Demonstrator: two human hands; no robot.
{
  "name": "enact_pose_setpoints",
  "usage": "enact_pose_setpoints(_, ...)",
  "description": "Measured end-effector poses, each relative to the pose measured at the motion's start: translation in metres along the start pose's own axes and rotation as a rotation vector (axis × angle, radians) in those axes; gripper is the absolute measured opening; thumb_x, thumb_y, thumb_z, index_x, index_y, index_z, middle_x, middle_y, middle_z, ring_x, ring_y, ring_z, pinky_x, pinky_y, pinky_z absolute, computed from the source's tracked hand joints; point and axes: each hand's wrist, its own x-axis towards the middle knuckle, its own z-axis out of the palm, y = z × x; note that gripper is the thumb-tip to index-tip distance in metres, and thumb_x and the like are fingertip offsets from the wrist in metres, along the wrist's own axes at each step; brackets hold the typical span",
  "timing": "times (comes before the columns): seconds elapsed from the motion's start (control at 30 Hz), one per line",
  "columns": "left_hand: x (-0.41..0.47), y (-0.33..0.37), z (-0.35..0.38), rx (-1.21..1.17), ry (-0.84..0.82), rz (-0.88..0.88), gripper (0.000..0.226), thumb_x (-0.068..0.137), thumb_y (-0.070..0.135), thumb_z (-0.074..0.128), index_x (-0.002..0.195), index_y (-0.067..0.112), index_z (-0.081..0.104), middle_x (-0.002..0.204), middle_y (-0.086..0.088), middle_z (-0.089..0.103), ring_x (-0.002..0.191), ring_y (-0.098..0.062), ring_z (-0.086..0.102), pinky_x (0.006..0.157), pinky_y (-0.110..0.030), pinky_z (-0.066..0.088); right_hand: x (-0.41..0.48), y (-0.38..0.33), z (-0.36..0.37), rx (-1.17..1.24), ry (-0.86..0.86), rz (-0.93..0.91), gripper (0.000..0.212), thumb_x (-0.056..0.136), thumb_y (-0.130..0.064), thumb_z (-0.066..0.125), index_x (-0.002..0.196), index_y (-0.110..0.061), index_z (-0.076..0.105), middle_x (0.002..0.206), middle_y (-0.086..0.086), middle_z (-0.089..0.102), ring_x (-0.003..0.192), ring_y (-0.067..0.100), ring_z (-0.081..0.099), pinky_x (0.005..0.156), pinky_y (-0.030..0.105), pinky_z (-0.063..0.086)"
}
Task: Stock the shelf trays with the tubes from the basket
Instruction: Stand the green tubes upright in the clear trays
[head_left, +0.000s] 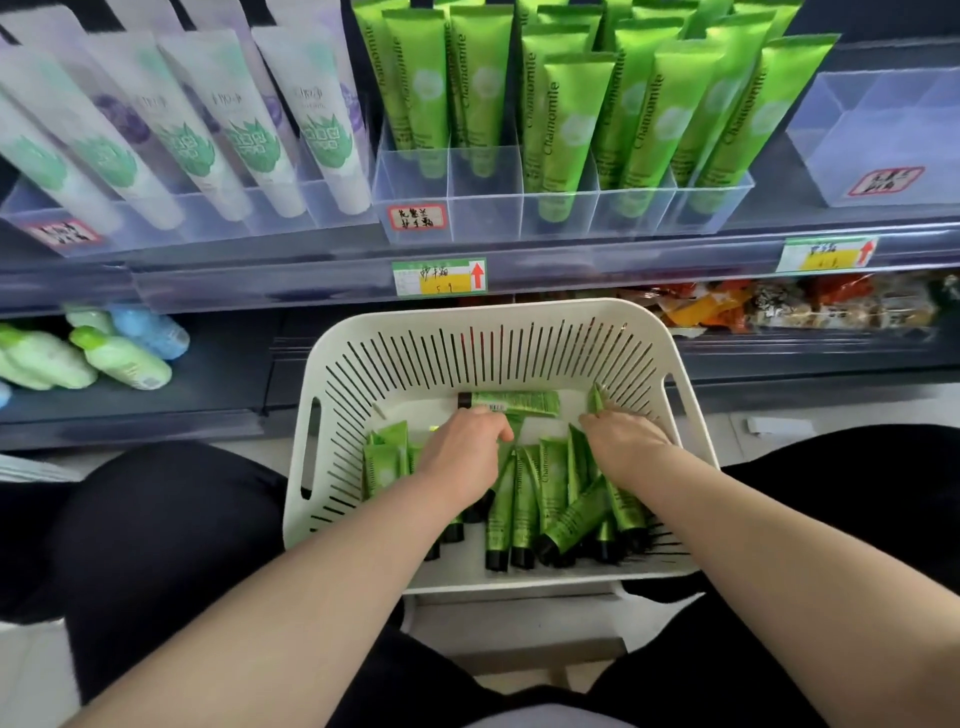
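Chamomile tubes (524, 499) lie heaped in the white slotted basket (519, 332), mostly with caps toward the person and long axes running near to far. One lone tube (511, 402) lies crosswise just beyond the left hand (465, 452), whose down-curled fingers hide whether they hold anything. The right hand (623, 441) grips an upturned tube (597, 397) near the far wall. Straight above, the clear divided shelf tray (485, 208) looks roomiest in its front left compartments.

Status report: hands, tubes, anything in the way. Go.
Down in the white basket: left hand and right hand, fingers curled on green tubes. None lifted yet. Above, shelf tray part stocked; nothing seen blocking the way up.
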Motion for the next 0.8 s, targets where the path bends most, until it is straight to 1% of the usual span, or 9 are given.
enact_pose_setpoints(0.07,0.001,-0.002,0.003,0.003,-0.006,0.003,0.036,0.094,-0.003,0.051,0.118,0.02,0.065,0.125,0.002,0.058,0.114,-0.015,0.054,0.091,-0.032,0.049,-0.001,0.0,-0.003,0.006,0.016,-0.016,0.043,0.089,0.0,0.045,0.132,-0.008,0.045,0.136,0.017,0.044,0.116,0.035,0.052,0.095,0.045,0.047)
enact_pose_setpoints(0.17,0.004,-0.001,0.005,0.0,-0.023,0.008,0.036,0.093,-0.003,0.051,0.118,0.02,0.065,0.124,0.002,0.058,0.114,-0.016,0.054,0.091,-0.031,0.049,-0.003,0.003,-0.014,0.123,0.028,-0.051,0.039,0.09,-0.001,0.048,0.129,-0.007,0.049,0.133,0.016,0.046,0.109,0.031,0.056,0.089,0.037,0.048)
enact_pose_setpoints(0.27,0.006,0.002,0.007,-0.012,-0.047,-0.005,0.035,0.093,-0.002,0.051,0.117,0.019,0.065,0.122,0.0,0.058,0.111,-0.018,0.056,0.088,-0.033,0.05,-0.011,0.003,-0.028,0.224,0.014,-0.107,0.032,0.092,-0.015,0.059,0.123,-0.014,0.059,0.127,0.005,0.056,0.113,0.023,0.056,0.094,0.031,0.047)
enact_pose_setpoints(0.33,0.007,0.006,0.01,-0.011,-0.068,-0.026,0.033,0.093,-0.001,0.052,0.115,0.019,0.064,0.12,-0.002,0.059,0.108,-0.022,0.058,0.085,-0.036,0.051,-0.019,0.003,-0.034,0.273,0.049,-0.139,0.028,0.091,-0.017,0.061,0.118,-0.018,0.065,0.126,0.002,0.058,0.113,0.021,0.056,0.095,0.03,0.046)
enact_pose_setpoints(0.47,0.01,0.016,0.018,0.003,-0.13,-0.047,0.031,0.093,0.005,0.056,0.117,0.021,0.064,0.123,-0.005,0.062,0.113,-0.026,0.059,0.085,-0.039,0.053,-0.032,0.012,-0.042,0.405,0.232,-0.106,0.031,0.093,-0.013,0.057,0.123,-0.02,0.064,0.126,0.007,0.06,0.11,0.025,0.058,0.096,0.034,0.048)
enact_pose_setpoints(0.57,0.015,0.031,0.026,-0.052,-0.246,-0.096,0.024,0.093,0.014,0.056,0.115,0.021,0.064,0.118,-0.004,0.065,0.104,-0.023,0.062,0.088,-0.04,0.054,-0.037,0.024,-0.045,0.482,0.463,-0.117,0.032,0.094,-0.01,0.055,0.123,-0.018,0.064,0.12,0.011,0.059,0.108,0.028,0.058,0.096,0.036,0.046)
enact_pose_setpoints(0.63,0.019,0.046,0.032,-0.109,-0.312,-0.143,0.021,0.093,0.018,0.059,0.113,0.02,0.064,0.115,-0.002,0.065,0.101,-0.02,0.063,0.091,-0.037,0.053,-0.039,0.029,-0.046,0.498,0.574,-0.141,0.032,0.093,-0.006,0.055,0.12,-0.018,0.066,0.114,0.01,0.059,0.1,0.028,0.06,0.089,0.036,0.048)
enact_pose_setpoints(0.7,0.022,0.062,0.037,-0.122,-0.362,-0.172,0.023,0.092,0.023,0.063,0.114,0.018,0.064,0.115,-0.001,0.065,0.102,-0.019,0.062,0.094,-0.035,0.051,-0.038,0.031,-0.044,0.493,0.63,-0.169,0.033,0.091,-0.002,0.057,0.118,-0.017,0.068,0.11,0.008,0.06,0.094,0.028,0.061,0.083,0.035,0.05)
enact_pose_setpoints(0.8,0.024,0.078,0.045,-0.065,-0.422,-0.175,0.037,0.09,0.032,0.066,0.121,0.013,0.061,0.12,-0.003,0.064,0.106,-0.021,0.061,0.094,-0.033,0.05,-0.036,0.034,-0.041,0.474,0.655,-0.196,0.038,0.087,0.003,0.059,0.117,-0.017,0.068,0.107,0.008,0.062,0.091,0.03,0.063,0.081,0.039,0.053)
